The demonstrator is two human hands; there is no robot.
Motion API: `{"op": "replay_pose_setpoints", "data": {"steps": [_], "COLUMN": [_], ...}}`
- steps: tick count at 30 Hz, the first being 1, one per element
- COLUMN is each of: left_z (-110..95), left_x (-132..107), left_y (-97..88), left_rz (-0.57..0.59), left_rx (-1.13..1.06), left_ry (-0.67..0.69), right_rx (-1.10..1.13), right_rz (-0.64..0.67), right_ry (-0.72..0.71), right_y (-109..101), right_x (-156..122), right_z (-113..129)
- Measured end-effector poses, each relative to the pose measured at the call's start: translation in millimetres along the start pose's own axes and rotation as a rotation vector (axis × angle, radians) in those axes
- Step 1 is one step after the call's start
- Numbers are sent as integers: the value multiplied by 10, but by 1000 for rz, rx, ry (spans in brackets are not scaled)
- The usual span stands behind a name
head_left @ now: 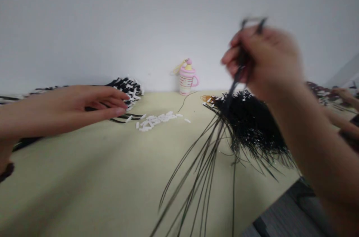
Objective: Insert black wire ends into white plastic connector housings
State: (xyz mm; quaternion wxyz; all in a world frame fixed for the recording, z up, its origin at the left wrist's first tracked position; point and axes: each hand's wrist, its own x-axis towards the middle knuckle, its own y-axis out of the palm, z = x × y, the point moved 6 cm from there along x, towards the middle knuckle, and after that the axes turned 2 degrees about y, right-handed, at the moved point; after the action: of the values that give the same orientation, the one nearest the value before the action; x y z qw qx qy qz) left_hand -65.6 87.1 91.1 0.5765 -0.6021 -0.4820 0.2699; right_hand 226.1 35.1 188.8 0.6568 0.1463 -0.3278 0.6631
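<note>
My right hand [263,54], blurred by motion, is raised at the right with its fingers closed around a bunch of thin black wires [206,162]. The loose ends fan out downward over the table, and short ends stick up above the fist. Behind and below it lies a large heap of black wires [249,121], some with white tips. My left hand [98,102] reaches in from the left, its fingers stretched and thumb apart, with nothing visible in it. Just beyond its fingertips is a pile of black wires with white ends [130,85]. Small white tube-like pieces [158,119] lie scattered right of it.
A pink and white toy cup [186,82] with a yellow strap stands against the wall [168,16]. Orange-brown loops [206,98] lie beside the right heap. Another person's hand [343,95] shows at the far right. The pale table [112,192] ends at lower right.
</note>
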Motion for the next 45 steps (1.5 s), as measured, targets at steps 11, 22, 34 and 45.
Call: {"op": "replay_pose_setpoints", "data": {"steps": [11,22,34,45], "left_z": [-611,-420,-394,-389], "left_x": [189,159,195,204], "left_y": [1350,1582,1619,1629], "left_rz": [363,348,253,250], "left_rx": [-858,-859,-810,-775], "left_ry": [73,-68,-105,-115], "right_rx": [0,-862,-777,-1333], "right_rz": [578,655,674,555], "right_ry": [499,346,826,181], "right_y": [1632,138,-897,-311], "right_x": [-1087,-1934,-1634,-1969], "right_z": [-1756,-1356,-1500,-1816]}}
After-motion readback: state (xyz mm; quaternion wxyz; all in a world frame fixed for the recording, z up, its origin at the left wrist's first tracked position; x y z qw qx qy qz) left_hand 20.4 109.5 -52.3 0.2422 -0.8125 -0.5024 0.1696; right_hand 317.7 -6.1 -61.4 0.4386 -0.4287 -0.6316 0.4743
